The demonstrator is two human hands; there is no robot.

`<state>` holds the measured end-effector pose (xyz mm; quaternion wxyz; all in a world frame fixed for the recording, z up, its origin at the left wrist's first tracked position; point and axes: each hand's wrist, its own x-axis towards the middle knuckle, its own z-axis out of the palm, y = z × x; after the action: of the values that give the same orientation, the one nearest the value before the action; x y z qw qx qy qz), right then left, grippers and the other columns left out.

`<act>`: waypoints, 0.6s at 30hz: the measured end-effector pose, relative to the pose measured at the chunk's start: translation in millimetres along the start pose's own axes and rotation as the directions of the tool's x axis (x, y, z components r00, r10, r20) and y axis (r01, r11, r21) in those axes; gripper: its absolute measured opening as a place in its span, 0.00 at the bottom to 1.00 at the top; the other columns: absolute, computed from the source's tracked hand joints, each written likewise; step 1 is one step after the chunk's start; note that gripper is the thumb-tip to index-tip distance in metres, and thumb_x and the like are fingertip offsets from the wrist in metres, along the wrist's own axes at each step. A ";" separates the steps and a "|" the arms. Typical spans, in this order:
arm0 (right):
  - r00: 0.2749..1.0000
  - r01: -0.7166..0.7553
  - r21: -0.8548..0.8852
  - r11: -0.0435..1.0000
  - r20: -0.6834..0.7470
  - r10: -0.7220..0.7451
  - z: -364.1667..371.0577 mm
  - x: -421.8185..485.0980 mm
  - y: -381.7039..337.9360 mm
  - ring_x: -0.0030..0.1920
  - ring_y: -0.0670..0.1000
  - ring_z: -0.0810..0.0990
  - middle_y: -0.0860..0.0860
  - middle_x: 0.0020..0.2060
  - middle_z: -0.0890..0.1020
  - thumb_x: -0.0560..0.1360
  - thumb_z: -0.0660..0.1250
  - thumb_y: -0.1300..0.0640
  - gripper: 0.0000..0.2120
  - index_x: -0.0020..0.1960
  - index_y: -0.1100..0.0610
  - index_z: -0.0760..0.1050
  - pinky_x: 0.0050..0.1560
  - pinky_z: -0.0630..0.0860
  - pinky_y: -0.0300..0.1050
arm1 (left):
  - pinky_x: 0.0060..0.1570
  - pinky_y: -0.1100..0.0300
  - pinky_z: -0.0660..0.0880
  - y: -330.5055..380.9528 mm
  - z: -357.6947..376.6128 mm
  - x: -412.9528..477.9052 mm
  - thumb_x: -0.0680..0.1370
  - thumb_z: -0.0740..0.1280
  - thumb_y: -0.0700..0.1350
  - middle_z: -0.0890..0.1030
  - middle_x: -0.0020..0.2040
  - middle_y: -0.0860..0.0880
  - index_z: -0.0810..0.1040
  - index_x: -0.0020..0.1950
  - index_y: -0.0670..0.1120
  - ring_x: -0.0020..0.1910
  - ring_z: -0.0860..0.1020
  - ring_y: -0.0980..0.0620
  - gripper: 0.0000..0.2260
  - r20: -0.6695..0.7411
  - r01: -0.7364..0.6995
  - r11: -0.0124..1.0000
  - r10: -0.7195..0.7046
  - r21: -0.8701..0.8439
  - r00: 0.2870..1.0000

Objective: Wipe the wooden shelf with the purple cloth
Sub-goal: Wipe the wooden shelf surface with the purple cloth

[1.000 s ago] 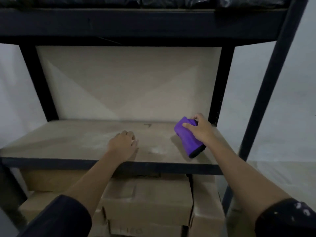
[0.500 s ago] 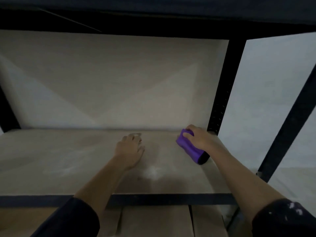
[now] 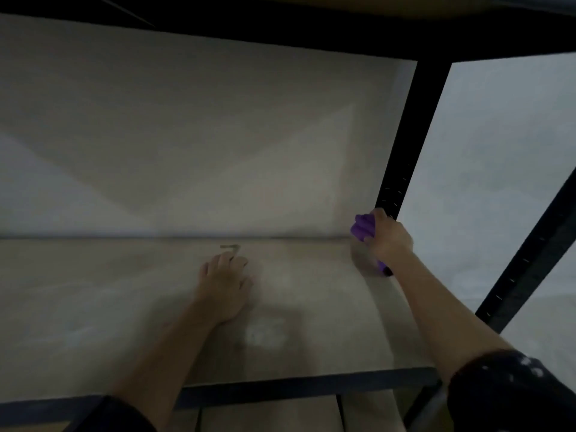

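So compared with a second ago the view has pushed right in under the upper shelf, and both hands have slid deeper toward the back of the wooden shelf (image 3: pixel 93 291). Going left to right: the left hand (image 3: pixel 223 286) sits mid-frame, palm down and fingers loosely spread flat on the board, holding nothing, just bracing by the look of it. A little below and to the right of it there's a pale dusty smudge (image 3: pixel 265 333) that hasn't been touched yet. Further right, the right hand (image 3: pixel 388 240) is closed around the bunched-up purple cloth (image 3: pixel 363 227), which has travelled from the front right of the board into the back right corner, pressed where shelf meets the back panel (image 3: pixel 187 135), right next to the black upright post (image 3: pixel 405 151).

My read: the wiping is only just starting, from the far corner. The board looks dull and dusty, lighting is dim, plain pale wall (image 3: pixel 498 182) at right.
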<state>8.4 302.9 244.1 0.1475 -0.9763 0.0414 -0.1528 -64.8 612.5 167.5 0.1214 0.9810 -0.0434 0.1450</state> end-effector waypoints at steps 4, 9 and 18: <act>0.998 -0.047 -0.175 0.984 0.029 0.053 26.0 3.0 10.0 0.56 0.64 0.74 0.61 0.57 0.76 0.74 0.61 0.59 0.19 0.65 0.55 0.64 0.48 0.74 0.52 | 0.53 0.43 0.74 -4.7 8.0 0.5 0.71 0.53 0.55 0.79 0.56 0.38 0.79 0.54 0.45 0.53 0.79 0.38 0.23 -0.008 -0.019 0.999 0.020 0.044 1.000; 0.959 0.187 0.144 0.972 0.186 -0.212 35.5 10.4 -3.4 0.54 0.57 0.78 0.56 0.53 0.80 0.71 0.67 0.58 0.16 0.58 0.54 0.73 0.49 0.71 0.42 | 0.52 0.41 0.74 -6.7 9.6 3.4 0.71 0.53 0.53 0.79 0.56 0.37 0.79 0.55 0.44 0.52 0.79 0.36 0.22 -0.032 -0.067 0.994 0.070 0.090 0.997; 0.998 0.057 -0.065 0.996 0.015 -0.056 49.3 7.0 -13.8 0.53 0.63 0.78 0.60 0.54 0.80 0.74 0.62 0.55 0.15 0.60 0.54 0.70 0.50 0.75 0.51 | 0.54 0.42 0.73 -4.6 8.9 2.3 0.71 0.53 0.53 0.79 0.58 0.37 0.79 0.56 0.43 0.55 0.78 0.37 0.23 -0.041 -0.057 0.994 0.061 0.092 0.997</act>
<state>30.8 328.7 205.4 0.1114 -0.9824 0.0179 -0.1491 -59.7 614.7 158.9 0.0734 0.9804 -0.0633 0.1716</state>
